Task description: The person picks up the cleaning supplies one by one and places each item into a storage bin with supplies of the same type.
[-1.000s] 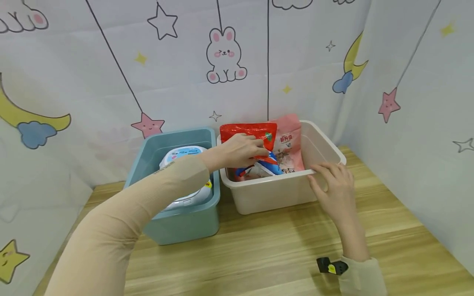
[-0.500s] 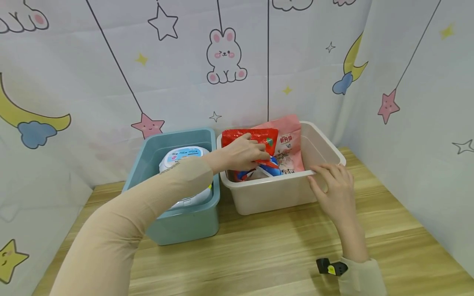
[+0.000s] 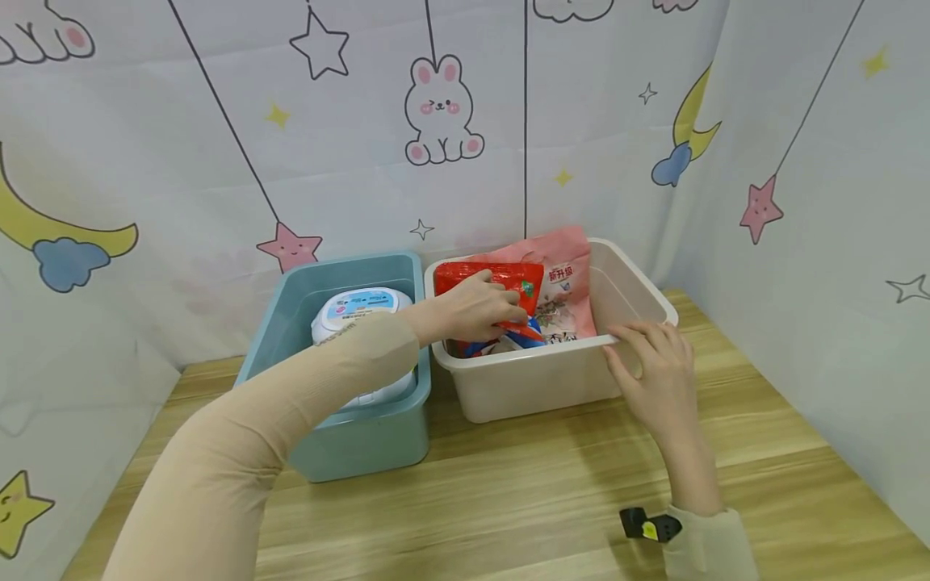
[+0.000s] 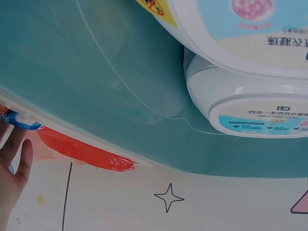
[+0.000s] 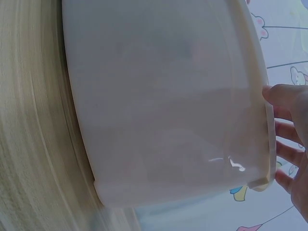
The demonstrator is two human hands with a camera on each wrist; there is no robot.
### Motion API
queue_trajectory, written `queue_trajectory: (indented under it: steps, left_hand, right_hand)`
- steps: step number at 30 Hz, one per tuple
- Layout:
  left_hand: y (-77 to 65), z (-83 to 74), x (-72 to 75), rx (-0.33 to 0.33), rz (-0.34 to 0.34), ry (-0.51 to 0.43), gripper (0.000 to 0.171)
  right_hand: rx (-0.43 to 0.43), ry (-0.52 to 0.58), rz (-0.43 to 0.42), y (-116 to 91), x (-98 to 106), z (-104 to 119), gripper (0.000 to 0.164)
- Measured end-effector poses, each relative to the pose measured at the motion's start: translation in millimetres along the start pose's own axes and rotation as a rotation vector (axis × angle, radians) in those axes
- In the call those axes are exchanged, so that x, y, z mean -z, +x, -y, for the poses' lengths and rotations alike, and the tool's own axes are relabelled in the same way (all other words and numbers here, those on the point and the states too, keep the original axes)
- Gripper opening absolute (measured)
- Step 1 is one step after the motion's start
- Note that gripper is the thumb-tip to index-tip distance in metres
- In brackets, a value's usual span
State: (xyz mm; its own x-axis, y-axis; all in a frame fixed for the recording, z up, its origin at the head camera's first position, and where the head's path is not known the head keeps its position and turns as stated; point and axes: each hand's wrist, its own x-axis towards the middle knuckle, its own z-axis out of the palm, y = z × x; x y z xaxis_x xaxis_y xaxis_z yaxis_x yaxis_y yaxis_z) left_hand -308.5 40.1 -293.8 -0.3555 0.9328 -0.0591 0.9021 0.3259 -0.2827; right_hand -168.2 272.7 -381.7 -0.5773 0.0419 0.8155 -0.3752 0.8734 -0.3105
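My left hand (image 3: 475, 311) reaches into the white bin (image 3: 538, 378) and grips a glossy red bag (image 3: 519, 278) with blue and white on its lower part. Much of the bag is hidden behind the hand. Beside it, a pink bag (image 3: 569, 278) with printed lettering leans against the bin's back wall. At the bin's front right corner, my right hand (image 3: 657, 367) holds the rim, thumb outside and fingers over the inner side. The right wrist view shows this same right hand (image 5: 293, 130) on the rim.
Left of the white bin, close against it, stands a blue-green bin (image 3: 356, 444) containing white plastic tubs (image 4: 260, 103) with blue labels. My left forearm crosses over it. Both bins stand on a wood-grain table (image 3: 508, 500), with a printed curtain (image 3: 349, 161) behind.
My left hand has moved slightly down, and the red bag's top edge has sunk lower in the white bin. The right hand keeps its place on the rim.
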Motion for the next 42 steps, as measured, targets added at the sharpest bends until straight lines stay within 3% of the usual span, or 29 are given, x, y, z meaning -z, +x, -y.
queue_trajectory:
  steps: [25, 31, 37, 42]
  left_hand:
    - [-3.3, 0.3, -10.4, 0.003, 0.068, -0.094, 0.039]
    - [-7.0, 2.4, -8.0, 0.023, 0.110, -0.169, 0.039]
    - [-9.4, 9.4, 8.0, 0.083, 0.014, -0.241, 0.034]
    - [-10.7, 13.3, 16.1, 0.093, -0.036, -0.229, 0.034]
  right_hand:
    - [0.002, 0.002, -0.002, -0.8, -0.6, 0.7, 0.025]
    - [0.007, 0.004, -0.002, -0.6, -0.9, 1.8, 0.025]
    - [0.005, 0.010, -0.007, 1.4, -0.2, 2.3, 0.026]
    - [-0.003, 0.007, 0.009, 1.1, -0.4, 2.5, 0.026]
